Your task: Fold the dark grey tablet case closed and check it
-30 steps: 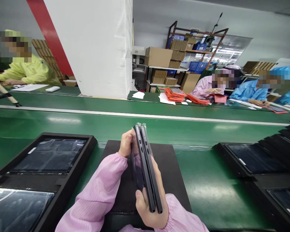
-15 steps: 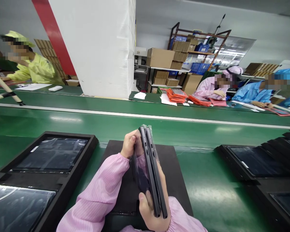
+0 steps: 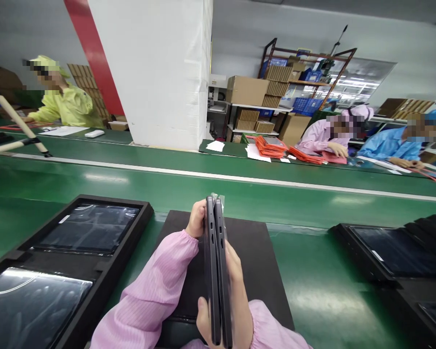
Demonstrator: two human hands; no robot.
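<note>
Two dark tablets (image 3: 217,271) stand on edge, side by side, with their port edges facing me and bits of clear film at the far top. My left hand (image 3: 196,220) grips their far left side, fingers closed. Lower down, my right hand (image 3: 236,291) wraps round the right side, its thumb showing at the near left. Beneath them a black foam board (image 3: 252,261) lies flat on the green conveyor belt (image 3: 323,286).
At left, a black foam tray (image 3: 147,208) holds two film-covered tablets (image 3: 87,228). More black trays (image 3: 336,232) with tablets are at right, partly stacked. Across the belt sit co-workers, in yellow (image 3: 70,104), pink (image 3: 318,133) and blue (image 3: 385,143), near orange-red sleeves (image 3: 271,146).
The two tablets have turned, so their edges face me more squarely and the left one's screen no longer shows. The whole view has shifted slightly. Both hands keep their hold.
</note>
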